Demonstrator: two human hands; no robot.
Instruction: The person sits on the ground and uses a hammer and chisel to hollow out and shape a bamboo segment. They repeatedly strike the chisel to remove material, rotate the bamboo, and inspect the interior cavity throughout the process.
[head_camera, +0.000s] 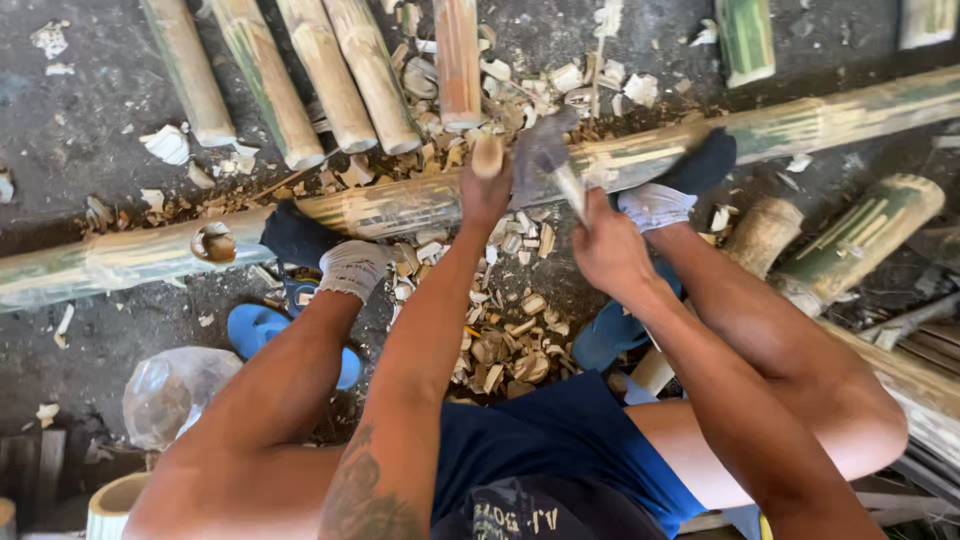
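Observation:
A long green-yellow bamboo pole lies across the ground in front of me, and both my socked feet rest on it. My left hand is closed around a short wooden stick held upright at the pole. My right hand grips the pale handle of a grey chopping blade. The blade is blurred and sits just above the pole, right of the stick. A pile of bamboo chips lies between my legs.
Several cut bamboo lengths lie side by side beyond the pole. More bamboo pieces sit at the right. Blue sandals are under my left leg, a crumpled plastic bag at lower left. Chips litter the dark ground.

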